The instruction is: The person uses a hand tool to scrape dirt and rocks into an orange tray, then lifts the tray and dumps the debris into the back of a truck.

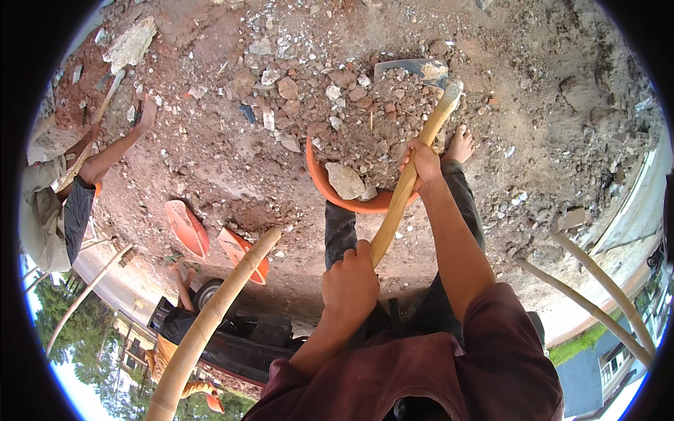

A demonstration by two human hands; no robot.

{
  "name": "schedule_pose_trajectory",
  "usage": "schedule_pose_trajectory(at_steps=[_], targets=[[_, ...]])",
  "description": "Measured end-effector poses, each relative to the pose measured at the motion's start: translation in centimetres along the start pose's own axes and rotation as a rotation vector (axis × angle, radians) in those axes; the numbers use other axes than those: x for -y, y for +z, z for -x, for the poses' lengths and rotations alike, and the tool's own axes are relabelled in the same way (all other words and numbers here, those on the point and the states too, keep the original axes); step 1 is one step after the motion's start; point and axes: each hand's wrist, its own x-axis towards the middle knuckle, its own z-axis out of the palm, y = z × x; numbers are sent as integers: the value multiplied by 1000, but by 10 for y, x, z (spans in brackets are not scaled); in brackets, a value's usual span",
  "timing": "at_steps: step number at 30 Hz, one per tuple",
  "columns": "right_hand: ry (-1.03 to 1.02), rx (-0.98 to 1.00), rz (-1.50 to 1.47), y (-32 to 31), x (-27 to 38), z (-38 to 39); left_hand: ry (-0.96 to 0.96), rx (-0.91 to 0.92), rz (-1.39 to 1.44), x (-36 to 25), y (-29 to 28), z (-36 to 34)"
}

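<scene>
Both of my hands are closed round the pale wooden handle of a hoe [401, 201]. My left hand [350, 281] grips near the handle's end, close to my body. Farther up, my right hand [423, 165] wraps the handle nearer the head. The dark metal hoe blade [411, 69] rests on loose rubble beyond my feet. An orange basin [319, 179] sits at my legs, partly behind the handle. A large pale stone [344, 180] and soil lie in it. My bare right foot [460, 145] stands beside the handle.
Broken stones [288, 88] and soil cover the ground ahead. Two orange basins [187, 229] lie to the left, near a slanting bamboo pole [214, 319]. At far left another person [49, 210] holds a long-handled tool [95, 133]. More poles [586, 302] stand at right.
</scene>
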Motion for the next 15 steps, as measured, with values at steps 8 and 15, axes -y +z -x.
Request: schedule_pose_trajectory(at_steps=[8,15], targets=[[116,96,-196,-11,8,-19,85,-59,-124,-15,-34,-3],[-62,53,6,-10,-6,3,-31,22,6,1,11,4]])
